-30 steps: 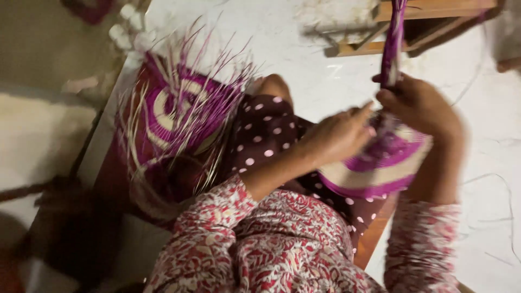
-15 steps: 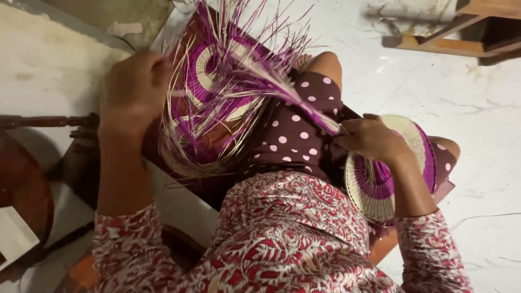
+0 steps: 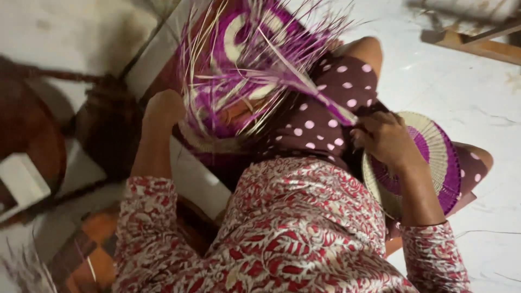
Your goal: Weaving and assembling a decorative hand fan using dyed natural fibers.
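My right hand (image 3: pixel 386 139) is closed on the purple handle of an unfinished woven fan (image 3: pixel 271 65). Its loose purple and cream straws fan out to the upper left. That hand rests over a finished round fan (image 3: pixel 437 157), cream with purple bands, which lies on my dotted brown skirt (image 3: pixel 320 119). My left hand (image 3: pixel 163 108) presses against the lower left edge of a stack of unfinished fans (image 3: pixel 217 130). Its fingers are curled and partly hidden by the straws.
A wooden frame (image 3: pixel 477 46) stands on the white floor (image 3: pixel 488 103) at the upper right. At the left is dark round wooden furniture (image 3: pixel 32 130) with a white block (image 3: pixel 21 182) on it. Orange-brown tiles (image 3: pixel 89 241) show at the lower left.
My left hand left the round fan and reached to the stack on the left, then slid down its edge. My right hand let go of a raised handle and gripped the unfinished fan's handle.
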